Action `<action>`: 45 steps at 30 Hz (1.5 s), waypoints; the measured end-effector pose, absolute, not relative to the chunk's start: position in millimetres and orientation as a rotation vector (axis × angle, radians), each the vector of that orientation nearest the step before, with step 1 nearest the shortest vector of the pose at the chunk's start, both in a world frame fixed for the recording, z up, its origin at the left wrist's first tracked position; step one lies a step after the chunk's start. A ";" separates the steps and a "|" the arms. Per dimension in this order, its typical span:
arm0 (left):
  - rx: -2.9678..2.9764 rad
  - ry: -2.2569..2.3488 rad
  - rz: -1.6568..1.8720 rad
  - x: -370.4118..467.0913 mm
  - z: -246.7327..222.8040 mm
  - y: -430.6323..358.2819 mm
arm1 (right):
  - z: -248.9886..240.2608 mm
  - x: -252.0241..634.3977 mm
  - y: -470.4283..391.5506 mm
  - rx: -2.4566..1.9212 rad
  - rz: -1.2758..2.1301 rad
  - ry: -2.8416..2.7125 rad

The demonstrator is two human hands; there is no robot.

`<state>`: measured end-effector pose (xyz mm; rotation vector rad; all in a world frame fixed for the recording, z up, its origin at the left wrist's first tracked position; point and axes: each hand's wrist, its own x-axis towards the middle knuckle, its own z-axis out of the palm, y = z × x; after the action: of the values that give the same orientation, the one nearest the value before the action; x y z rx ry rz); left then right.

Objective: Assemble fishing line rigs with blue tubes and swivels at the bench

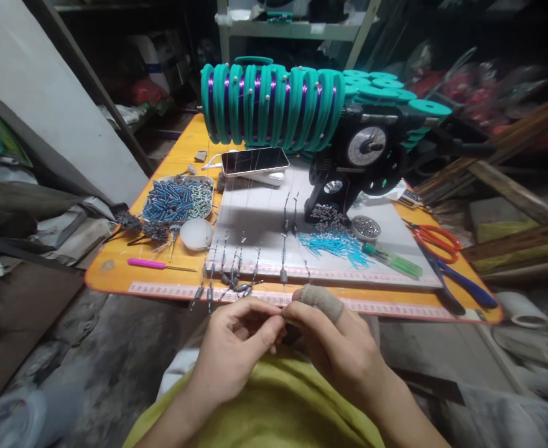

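My left hand (236, 348) and my right hand (339, 336) meet fingertip to fingertip in front of the table's near edge. Both are closed in a pinch on something too small to make out. A grey wrap covers one finger of my right hand. Beyond them, a row of teal spools (274, 106) with purple thread is mounted on a black machine (357, 155). Fine lines run down from the spools to small beaded pieces with grey weights (283, 275), several of which hang or lie at the table edge, just past my left hand.
On the orange table (110, 267) are a tray of blue beaded pieces (175, 199), a phone (255, 162), a pink hook tool (147, 264), light-blue strips (339, 247), a green screwdriver (395, 261), orange-handled scissors (436, 239) and blue-handled pliers (467, 283).
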<state>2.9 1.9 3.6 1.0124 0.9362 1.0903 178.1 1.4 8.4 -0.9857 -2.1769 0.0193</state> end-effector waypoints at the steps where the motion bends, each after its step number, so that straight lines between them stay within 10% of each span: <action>1: 1.041 0.962 1.098 3.2 3.1 0.9 | 8.3 177.6 1.5 -0.989 0.027 -2.169; 24: 0.959 1.097 1.240 20.5 -5.0 -13.5 | -21.6 258.8 -21.8 -1.864 -0.416 -1.650; 45: 0.538 0.766 1.138 37.9 3.8 -12.5 | 1.7 169.4 -51.0 -1.122 0.146 -2.022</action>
<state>37.9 -12.5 3.8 0.5379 0.7664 1.1380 169.4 -51.0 1.7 -1.1217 -2.0218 0.1458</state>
